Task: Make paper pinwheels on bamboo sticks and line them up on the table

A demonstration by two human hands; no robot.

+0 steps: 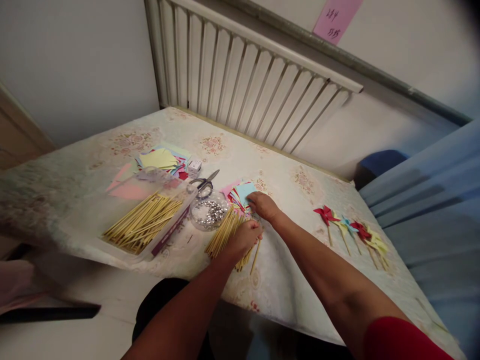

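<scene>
The left hand (244, 236) rests curled on a loose pile of thin, pale wooden sticks (225, 234) — whether it pinches one cannot be told — while the right hand (263, 205), just beyond it, presses flat, fingers closed, on a fan of coloured paper squares (240, 194). Left of both sit a round clear dish (209, 213) of shiny bits, steel scissors (205, 183) and a tray of more sticks (144, 222); right — bare floral cloth (292, 235), then finished pinwheels (350, 229) near the edge.
</scene>
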